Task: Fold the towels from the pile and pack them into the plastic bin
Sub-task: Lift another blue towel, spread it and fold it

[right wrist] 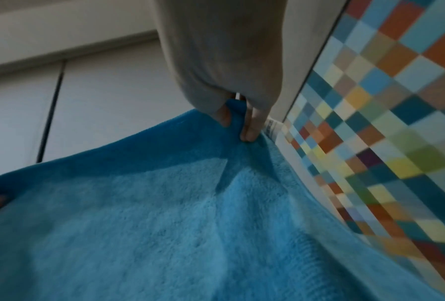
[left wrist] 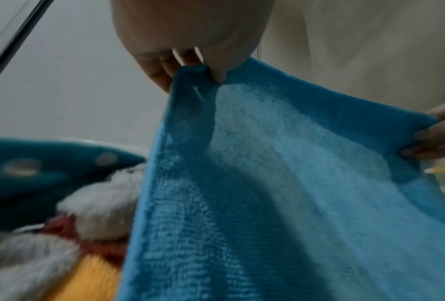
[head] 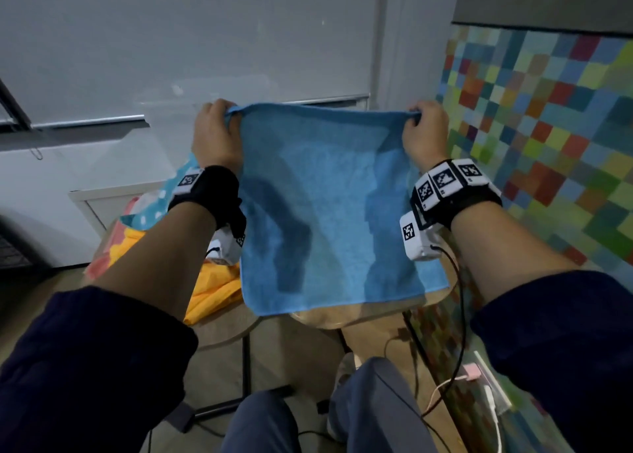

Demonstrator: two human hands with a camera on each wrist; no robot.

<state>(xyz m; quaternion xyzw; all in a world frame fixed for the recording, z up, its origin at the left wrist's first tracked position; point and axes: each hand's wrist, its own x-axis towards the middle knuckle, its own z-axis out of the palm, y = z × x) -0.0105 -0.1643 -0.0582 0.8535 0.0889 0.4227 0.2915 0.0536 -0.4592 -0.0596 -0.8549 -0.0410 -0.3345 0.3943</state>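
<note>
Grey wall behind; both hands' fingers pinch the blue towel [head: 329,206] by its top corners, spread for folding; next, bring the corners together.

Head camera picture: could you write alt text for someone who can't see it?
Two hands, left hand and right hand, hold a blue towel up by its top corners, spread flat. Behind it lie yellow and patterned towels on a table.

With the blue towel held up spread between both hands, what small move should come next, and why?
Probably bring the left hand across to the right hand, folding the blue towel in half. Each hand pinches one top corner, and the towel hangs flat, unfolded, above the table beside the pile.
</note>
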